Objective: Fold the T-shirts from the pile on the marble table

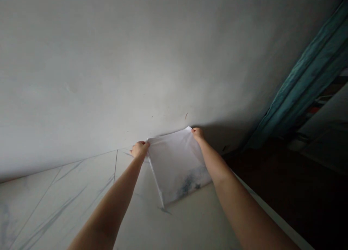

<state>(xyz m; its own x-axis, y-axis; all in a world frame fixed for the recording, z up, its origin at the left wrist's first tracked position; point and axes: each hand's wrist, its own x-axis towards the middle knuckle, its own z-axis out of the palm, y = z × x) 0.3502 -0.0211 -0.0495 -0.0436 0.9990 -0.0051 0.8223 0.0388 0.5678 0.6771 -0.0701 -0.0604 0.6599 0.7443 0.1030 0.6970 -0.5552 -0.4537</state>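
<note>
A thin white square sheet (pixel 174 163) stretches between my two hands, with a blue-grey blotched pattern along its near end. Whether it is cloth, paper or plastic I cannot tell. My left hand (pixel 140 148) pinches its far left corner. At the far right corner, my right hand (pixel 198 133) is closed on the same sheet. The sheet's far edge lies close to the foot of the wall, and its near edge slants down over a pale marble-patterned surface (pixel 89 192). My right forearm covers part of its right edge.
A grey-white wall (pixel 136 69) with small brown marks rises behind the surface. On the right hangs a teal curtain (pixel 307 72), with dim, unclear items beyond it. The surface's right edge borders a dark floor (pixel 277 181).
</note>
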